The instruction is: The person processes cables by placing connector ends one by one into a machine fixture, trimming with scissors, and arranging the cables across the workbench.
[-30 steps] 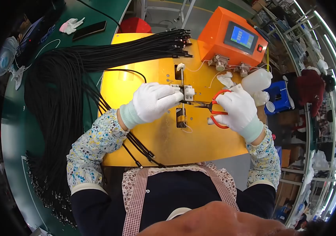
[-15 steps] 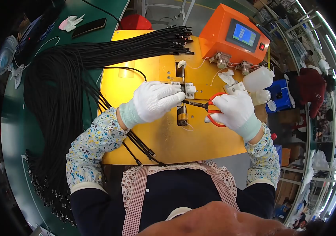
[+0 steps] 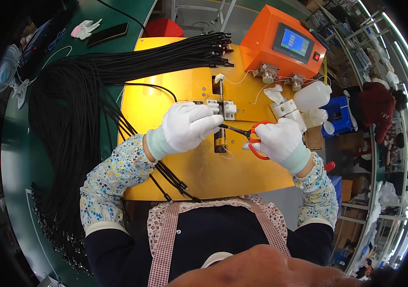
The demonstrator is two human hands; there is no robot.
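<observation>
My right hand [image 3: 280,138], in a white glove, grips red-handled scissors [image 3: 255,138]. Their dark blades point left and reach my left fingertips; the blades look closed or nearly so. My left hand [image 3: 189,125], also gloved, is closed with thumb and fingers pinched together. A single black cable [image 3: 152,86] arcs across the yellow plate and passes behind this hand; its end is hidden by the fingers. Just beyond the fingertips is a small fixture with white blocks [image 3: 229,110] and a metal rod, set over a slot in the yellow plate [image 3: 189,172].
A large bundle of black cables [image 3: 60,124] covers the left side and extends across the plate's back. Several cable ends [image 3: 177,184] lie near the front edge. An orange machine with a screen [image 3: 280,43], a white bottle [image 3: 313,95] and a blue bin [image 3: 340,117] stand right.
My right hand and the scissors have shifted slightly left, and the scissors have turned a little. My left hand stays almost in place, still pinched.
</observation>
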